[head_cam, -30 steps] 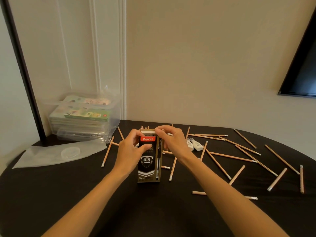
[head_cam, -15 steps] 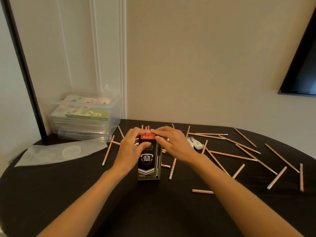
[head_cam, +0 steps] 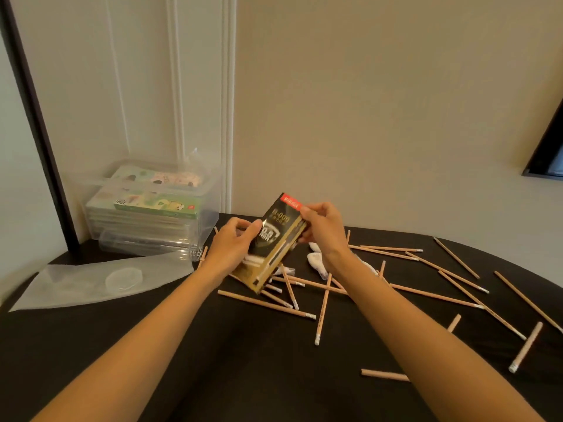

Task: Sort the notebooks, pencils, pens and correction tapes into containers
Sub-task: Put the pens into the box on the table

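In the head view, 2 hands hold a black-and-gold pen box (head_cam: 275, 242) tilted above the tabletop (head_cam: 91, 345): the left hand (head_cam: 234, 243) grips its lower left side and the right hand (head_cam: 324, 229) pinches its upper right edge. Pencils (head_cam: 435, 296) lie scattered under and right of the right hand. Blurred white correction tapes (head_cam: 316, 261) lie just below its wrist, and a clear container (head_cam: 146, 243) of notebooks (head_cam: 158, 205) stands left of the left hand.

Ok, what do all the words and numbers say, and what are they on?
"009": end of a smeared code on the black and gold cardboard box.
Red strip at the box's top: brand word, too blurred.
Shield badge on the box: number blurred, partly under the left hand.
Green notebook in the clear plastic tub: small word, too small.
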### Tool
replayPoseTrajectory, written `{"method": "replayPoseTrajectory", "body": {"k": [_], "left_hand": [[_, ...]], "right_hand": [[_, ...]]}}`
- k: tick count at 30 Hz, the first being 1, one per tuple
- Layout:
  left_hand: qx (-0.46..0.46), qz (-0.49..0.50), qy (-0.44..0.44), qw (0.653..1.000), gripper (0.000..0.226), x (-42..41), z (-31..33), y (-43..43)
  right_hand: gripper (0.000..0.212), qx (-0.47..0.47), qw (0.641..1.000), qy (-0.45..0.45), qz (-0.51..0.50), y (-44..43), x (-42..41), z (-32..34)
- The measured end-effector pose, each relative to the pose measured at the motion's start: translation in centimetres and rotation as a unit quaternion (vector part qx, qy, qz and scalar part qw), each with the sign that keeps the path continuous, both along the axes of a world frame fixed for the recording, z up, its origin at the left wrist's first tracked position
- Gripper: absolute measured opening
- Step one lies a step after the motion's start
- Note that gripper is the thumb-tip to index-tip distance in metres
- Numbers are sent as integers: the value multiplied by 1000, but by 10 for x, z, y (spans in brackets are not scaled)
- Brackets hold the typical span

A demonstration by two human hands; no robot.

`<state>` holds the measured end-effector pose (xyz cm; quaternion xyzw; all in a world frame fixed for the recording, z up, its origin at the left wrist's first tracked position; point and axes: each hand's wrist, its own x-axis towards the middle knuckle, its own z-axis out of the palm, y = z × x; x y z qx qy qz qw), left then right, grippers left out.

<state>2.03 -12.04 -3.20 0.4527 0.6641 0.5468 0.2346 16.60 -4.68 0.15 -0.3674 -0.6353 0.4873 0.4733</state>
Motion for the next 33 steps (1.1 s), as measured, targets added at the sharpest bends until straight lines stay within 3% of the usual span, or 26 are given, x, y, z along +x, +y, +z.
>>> {"method": "replayPoseTrajectory", "body": {"k": [3,7,12,19,24,27,33], "left_hand": [[-15,32,-32,999,36,-20,15,27],[10,62,-214,975,37,-41,47,54],[-18,126,-155,980,24,-85,88,77],[-71,144,-133,978,26,-167,154,93],[-111,159,-132,972,30,-223,157,108],[-118,166,-145,968,34,-253,147,120],[-177,181,-157,955,28,-294,114,133]], "right_hand": [[8,-65,995,60,-34,34,-19,19],[25,-150,984,99,-9,63,-47,42],[46,-157,984,29,81,83,-81,75],[48,-187,965,-102,152,112,-149,132],[68,-104,937,-233,239,132,-202,135],[71,6,926,-295,235,146,-234,122],[69,105,878,-422,198,153,-281,83]]}}
